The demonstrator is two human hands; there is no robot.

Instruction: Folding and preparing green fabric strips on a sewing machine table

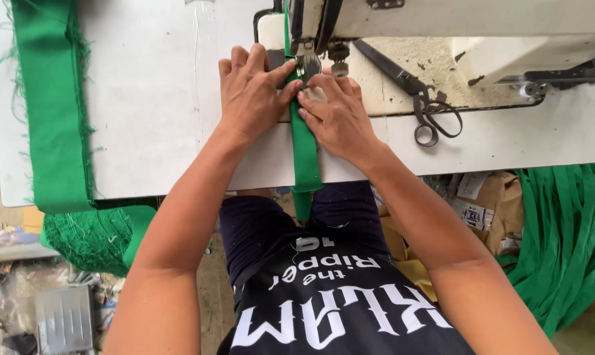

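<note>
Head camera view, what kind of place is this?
Probably a small sewing workshop: both hands feed a green fabric strip under a sewing machine, scissors lie beside it, and finished green strips pile up below.

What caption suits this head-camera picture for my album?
Both hands, left hand and right hand, press a green fabric strip under a sewing machine's presser foot.

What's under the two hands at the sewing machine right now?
A narrow green fabric strip runs from the presser foot toward the table edge. The left hand and right hand press on it; the stretch beneath them and the needle point is covered.
</note>
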